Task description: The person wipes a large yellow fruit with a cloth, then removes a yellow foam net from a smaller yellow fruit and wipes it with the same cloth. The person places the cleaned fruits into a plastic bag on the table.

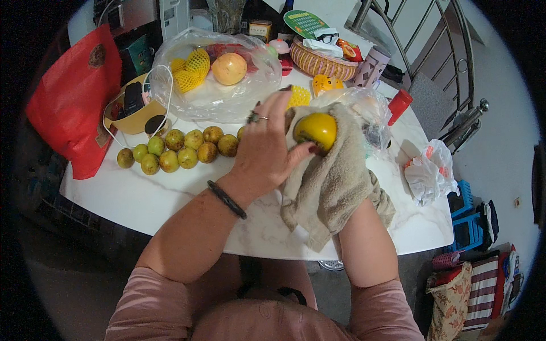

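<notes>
A beige plush towel [320,192] is bunched above the near part of the white marbled table [128,192], with a glossy round yellow fruit [316,131] nestled in its top. My right forearm [369,247] runs under the towel; the right hand is hidden beneath the cloth it holds up. My left hand [266,149], wearing a ring and a dark bangle, is at the fruit's left side, fingers apart. Its thumb touches the fruit's lower edge. Left of that hand, several small green-brown round fruits [187,157] lie in two rough rows, partly covered by it.
Behind stands a clear plastic bag [264,98] with a large round fruit [229,68] and yellow foam netting [192,70]. A red bag [76,102] and yellow container [140,117] are left. A wicker basket [320,62], red cylinder [400,106] and crumpled white bag [431,174] are right.
</notes>
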A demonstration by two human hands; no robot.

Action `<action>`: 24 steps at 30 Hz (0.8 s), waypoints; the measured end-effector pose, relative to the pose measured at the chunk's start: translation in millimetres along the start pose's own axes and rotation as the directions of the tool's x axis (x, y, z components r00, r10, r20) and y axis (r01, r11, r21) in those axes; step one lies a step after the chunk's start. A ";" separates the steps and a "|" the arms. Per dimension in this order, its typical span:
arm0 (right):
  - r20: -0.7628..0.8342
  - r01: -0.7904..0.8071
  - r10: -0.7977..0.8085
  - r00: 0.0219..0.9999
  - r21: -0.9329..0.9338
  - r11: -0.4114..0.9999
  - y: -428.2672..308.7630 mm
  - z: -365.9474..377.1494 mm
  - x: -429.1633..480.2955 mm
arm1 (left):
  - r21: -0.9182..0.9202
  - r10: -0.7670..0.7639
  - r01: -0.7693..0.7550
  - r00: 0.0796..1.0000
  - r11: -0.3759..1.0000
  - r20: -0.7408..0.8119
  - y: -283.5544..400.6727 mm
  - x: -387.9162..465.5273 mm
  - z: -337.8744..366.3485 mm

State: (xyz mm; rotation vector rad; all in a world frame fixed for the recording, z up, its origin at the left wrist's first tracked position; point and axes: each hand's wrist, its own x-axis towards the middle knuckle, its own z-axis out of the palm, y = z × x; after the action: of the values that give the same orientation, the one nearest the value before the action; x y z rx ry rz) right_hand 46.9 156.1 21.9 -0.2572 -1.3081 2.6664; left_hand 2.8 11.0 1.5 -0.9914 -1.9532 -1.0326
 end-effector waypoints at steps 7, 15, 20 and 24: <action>0.070 0.486 -0.501 0.863 -0.387 0.784 2.0 5.7 -5.6 | -0.437 -0.308 0.445 0.885 0.782 0.349 10.9 -8.5 4.1; 0.239 0.495 -0.441 0.865 -0.273 0.825 7.6 3.4 -7.0 | -0.743 -0.306 0.643 0.756 0.184 0.578 8.2 -17.1 15.5; 0.088 0.257 -0.273 0.958 0.166 0.952 0.5 11.3 -4.8 | -0.510 -0.297 0.660 0.417 -0.551 0.859 -3.5 -3.0 7.7; 0.118 0.284 -0.273 0.955 -0.083 0.955 -1.3 15.9 -4.3 | -0.437 -0.331 0.645 0.287 -0.627 0.899 -2.1 4.7 2.2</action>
State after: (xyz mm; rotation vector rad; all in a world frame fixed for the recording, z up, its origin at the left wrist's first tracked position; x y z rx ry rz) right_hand 47.6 143.8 32.9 0.0563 -1.3937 2.4102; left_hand -1.7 13.5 3.9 -0.0200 -1.3739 -3.8038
